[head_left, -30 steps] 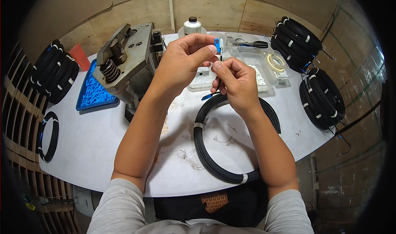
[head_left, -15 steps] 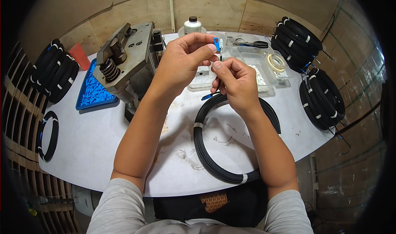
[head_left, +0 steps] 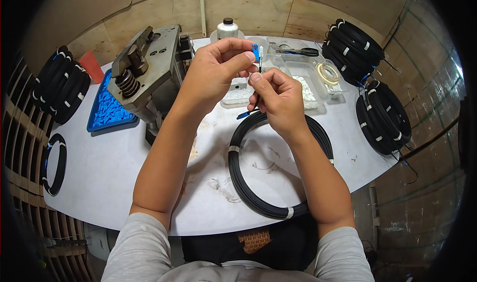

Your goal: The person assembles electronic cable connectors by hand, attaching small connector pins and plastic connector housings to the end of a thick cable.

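Observation:
My left hand (head_left: 211,73) pinches a small blue connector housing (head_left: 256,51) between thumb and fingers, above the middle of the table. Close beside it on the right stands the whitish connector tip (head_left: 261,51) of a black cable, upright. The cable's end is pinched just below that tip by my right hand (head_left: 280,100). Whether housing and tip touch, I cannot tell. Under my right forearm lies a coil of black cable (head_left: 240,182), tied with white bands. Its other visible end, with a blue connector (head_left: 243,115), lies by the coil's far edge.
A metal press (head_left: 154,58) stands left of my hands, next to a blue tray (head_left: 112,128) of blue housings. Clear plastic boxes (head_left: 313,93) with white parts, scissors (head_left: 298,51), a tape roll (head_left: 328,74) and a bottle (head_left: 227,28) are farther back. Cable coils (head_left: 385,118) flank both sides.
The whole view has shifted slightly, so things sit a little farther left and up. Both hands keep their grips, with the housing still beside the cable tip.

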Available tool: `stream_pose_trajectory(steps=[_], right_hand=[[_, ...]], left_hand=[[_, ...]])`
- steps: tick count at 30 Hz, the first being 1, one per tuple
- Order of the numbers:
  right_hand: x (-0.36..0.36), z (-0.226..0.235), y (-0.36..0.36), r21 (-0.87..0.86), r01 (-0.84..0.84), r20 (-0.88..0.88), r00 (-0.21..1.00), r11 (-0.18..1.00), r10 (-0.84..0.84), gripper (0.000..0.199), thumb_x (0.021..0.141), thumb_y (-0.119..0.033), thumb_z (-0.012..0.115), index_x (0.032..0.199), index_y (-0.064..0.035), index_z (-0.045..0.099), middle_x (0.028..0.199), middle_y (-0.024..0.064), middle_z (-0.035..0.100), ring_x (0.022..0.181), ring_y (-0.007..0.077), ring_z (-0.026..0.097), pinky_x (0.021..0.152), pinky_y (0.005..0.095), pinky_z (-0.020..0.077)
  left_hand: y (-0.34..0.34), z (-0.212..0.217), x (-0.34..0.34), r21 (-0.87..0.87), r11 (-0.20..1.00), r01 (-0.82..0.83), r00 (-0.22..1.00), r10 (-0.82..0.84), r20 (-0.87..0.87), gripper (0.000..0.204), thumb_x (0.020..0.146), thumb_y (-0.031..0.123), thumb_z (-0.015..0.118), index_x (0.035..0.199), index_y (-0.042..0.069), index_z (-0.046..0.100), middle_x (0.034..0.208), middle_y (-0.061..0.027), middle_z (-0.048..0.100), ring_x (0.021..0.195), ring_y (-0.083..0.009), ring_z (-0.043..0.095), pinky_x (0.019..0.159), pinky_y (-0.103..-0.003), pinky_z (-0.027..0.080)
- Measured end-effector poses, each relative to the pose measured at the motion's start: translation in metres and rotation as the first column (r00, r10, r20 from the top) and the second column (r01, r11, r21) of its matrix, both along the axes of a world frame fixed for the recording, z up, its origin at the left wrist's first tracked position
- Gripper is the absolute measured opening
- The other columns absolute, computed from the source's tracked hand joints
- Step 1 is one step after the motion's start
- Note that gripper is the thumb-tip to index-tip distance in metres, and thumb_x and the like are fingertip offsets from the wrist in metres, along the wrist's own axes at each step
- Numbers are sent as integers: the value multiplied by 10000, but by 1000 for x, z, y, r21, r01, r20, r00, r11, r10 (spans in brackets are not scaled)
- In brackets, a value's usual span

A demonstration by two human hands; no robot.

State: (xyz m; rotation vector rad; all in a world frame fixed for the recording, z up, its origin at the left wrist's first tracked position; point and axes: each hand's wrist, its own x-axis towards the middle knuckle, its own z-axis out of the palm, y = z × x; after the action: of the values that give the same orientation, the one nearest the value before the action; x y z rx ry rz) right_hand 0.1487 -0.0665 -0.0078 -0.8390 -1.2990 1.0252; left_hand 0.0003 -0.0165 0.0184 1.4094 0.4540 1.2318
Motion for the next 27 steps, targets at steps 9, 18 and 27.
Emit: stream_pose_trajectory(steps=[9,18,27], right_hand=[[0,0,-1,4,4,-3,1000,1000,-4,224,926,-171,621,780,-4,587,630,32,585,534,85,563,493,230,475],[0,0,-1,9,-3,1,1000,1000,3,220,927,-168,619,784,-4,589,633,32,583,535,86,563,495,232,479],[2,1,-1,15,-11,-2,1000,1000,11,209,929,-163,615,799,0,598,640,30,584,540,84,564,496,228,476]], left_hand=[[1,-2,0,-10,1000,11,1000,-11,-1,214,881,70,633,1071,-29,618,891,-47,641,803,-116,601,760,-260,490],[-1,0,1,2,1000,-7,1000,7,-6,213,878,82,640,1063,-21,622,875,-41,640,789,-108,607,753,-255,497],[-2,1,3,-10,1000,-29,1000,29,-11,235,850,65,657,1051,-54,630,871,-78,663,754,-115,624,678,-228,483]])
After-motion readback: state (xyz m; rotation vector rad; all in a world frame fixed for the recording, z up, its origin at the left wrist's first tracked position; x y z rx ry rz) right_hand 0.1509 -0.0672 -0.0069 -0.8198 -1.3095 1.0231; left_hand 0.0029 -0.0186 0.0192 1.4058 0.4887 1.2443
